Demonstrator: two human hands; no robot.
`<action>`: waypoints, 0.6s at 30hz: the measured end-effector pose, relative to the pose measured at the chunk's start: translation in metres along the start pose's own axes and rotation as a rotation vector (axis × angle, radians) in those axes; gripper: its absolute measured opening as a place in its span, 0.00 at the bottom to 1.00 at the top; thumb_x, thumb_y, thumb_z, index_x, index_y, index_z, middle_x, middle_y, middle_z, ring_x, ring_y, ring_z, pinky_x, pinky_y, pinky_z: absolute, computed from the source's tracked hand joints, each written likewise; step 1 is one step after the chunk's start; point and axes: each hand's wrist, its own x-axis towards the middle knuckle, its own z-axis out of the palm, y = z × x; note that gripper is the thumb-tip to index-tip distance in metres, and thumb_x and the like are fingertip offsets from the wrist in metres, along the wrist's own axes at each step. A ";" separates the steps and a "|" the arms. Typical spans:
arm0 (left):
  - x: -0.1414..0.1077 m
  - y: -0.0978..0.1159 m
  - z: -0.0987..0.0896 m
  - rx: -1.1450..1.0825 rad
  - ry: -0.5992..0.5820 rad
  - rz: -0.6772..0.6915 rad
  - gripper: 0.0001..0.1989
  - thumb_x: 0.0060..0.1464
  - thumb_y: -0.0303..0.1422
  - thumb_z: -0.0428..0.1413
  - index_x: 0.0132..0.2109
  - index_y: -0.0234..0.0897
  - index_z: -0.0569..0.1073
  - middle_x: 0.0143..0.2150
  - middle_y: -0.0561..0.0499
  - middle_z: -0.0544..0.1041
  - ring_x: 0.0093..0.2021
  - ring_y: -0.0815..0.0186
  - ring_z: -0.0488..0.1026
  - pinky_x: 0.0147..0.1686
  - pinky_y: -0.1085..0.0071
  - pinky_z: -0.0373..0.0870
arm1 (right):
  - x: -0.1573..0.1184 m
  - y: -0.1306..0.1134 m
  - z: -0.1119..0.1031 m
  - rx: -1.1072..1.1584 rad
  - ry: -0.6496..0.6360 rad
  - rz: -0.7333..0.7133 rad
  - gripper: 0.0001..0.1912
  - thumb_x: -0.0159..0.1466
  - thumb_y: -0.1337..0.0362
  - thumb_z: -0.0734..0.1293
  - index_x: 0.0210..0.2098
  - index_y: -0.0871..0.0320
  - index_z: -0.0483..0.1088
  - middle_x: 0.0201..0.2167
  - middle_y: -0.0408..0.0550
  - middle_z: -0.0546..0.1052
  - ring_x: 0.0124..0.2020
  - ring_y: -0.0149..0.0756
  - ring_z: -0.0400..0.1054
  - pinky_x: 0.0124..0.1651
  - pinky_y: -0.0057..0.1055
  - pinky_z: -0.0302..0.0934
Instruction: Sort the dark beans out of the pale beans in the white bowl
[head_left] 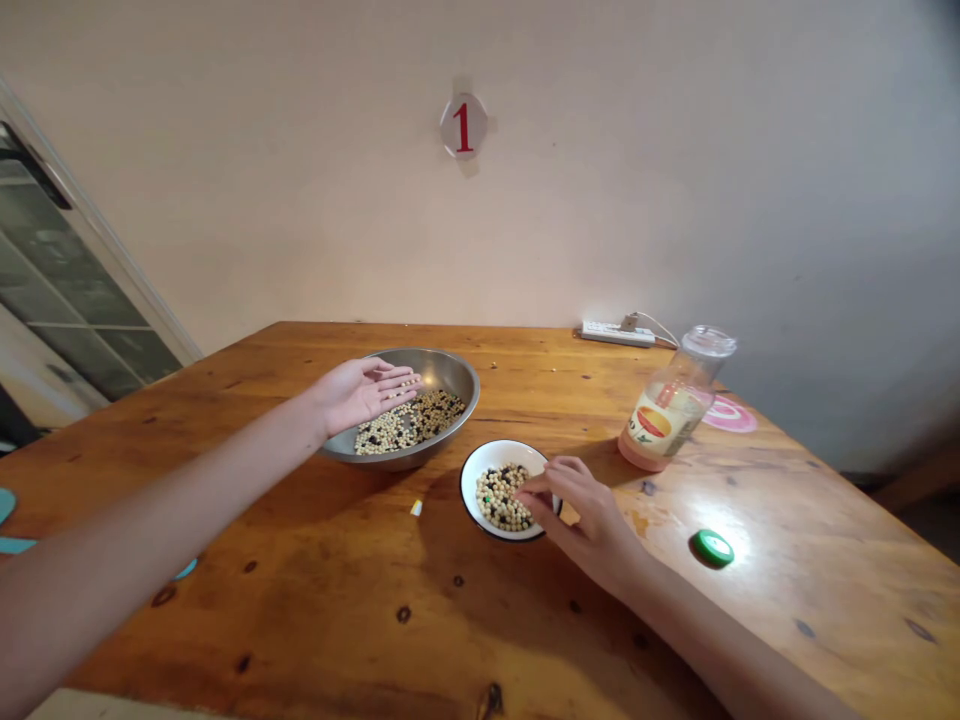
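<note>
A steel basin (454,375) holding pale and dark beans stands at the middle left of the table. Over its left side is my left hand (367,392), palm up with the fingers stretched out; a few pale beans show near the fingertips, but I cannot tell if they lie on the hand or behind it. To the right is a white bowl (474,470) with a dark rim and similar mixed beans, with a small green spot among them. My right hand (581,505) reaches over the bowl's right edge, thumb and fingertips pinched together above the beans. What they hold, if anything, is hidden.
A clear bottle (667,415) with a fruit label stands on the wooden table (315,600) at the right. Near it lie a green round lid (711,548) and a pink disc (731,414). A power strip (617,333) sits by the wall.
</note>
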 end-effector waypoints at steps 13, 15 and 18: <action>-0.065 -0.047 0.040 -0.009 -0.443 -0.144 0.23 0.57 0.26 0.46 0.58 0.18 0.61 0.53 0.32 0.73 0.54 0.54 0.70 0.55 0.63 0.67 | 0.009 0.009 -0.019 0.441 0.256 0.470 0.12 0.62 0.58 0.63 0.26 0.57 0.65 0.18 0.40 0.64 0.23 0.29 0.58 0.27 0.26 0.54; -0.071 -0.058 0.042 -0.028 -0.495 -0.194 0.23 0.58 0.26 0.46 0.58 0.17 0.61 0.54 0.32 0.71 0.55 0.55 0.69 0.58 0.62 0.64 | 0.008 0.011 -0.020 0.419 0.268 0.485 0.11 0.62 0.59 0.63 0.25 0.57 0.65 0.19 0.39 0.62 0.23 0.28 0.55 0.26 0.26 0.51; -0.074 -0.074 0.044 -0.043 -0.495 -0.280 0.22 0.58 0.25 0.45 0.57 0.17 0.62 0.54 0.31 0.71 0.55 0.55 0.69 0.59 0.60 0.62 | 0.007 0.016 -0.023 0.453 0.311 0.473 0.12 0.62 0.61 0.62 0.23 0.57 0.63 0.20 0.39 0.59 0.24 0.28 0.52 0.27 0.27 0.48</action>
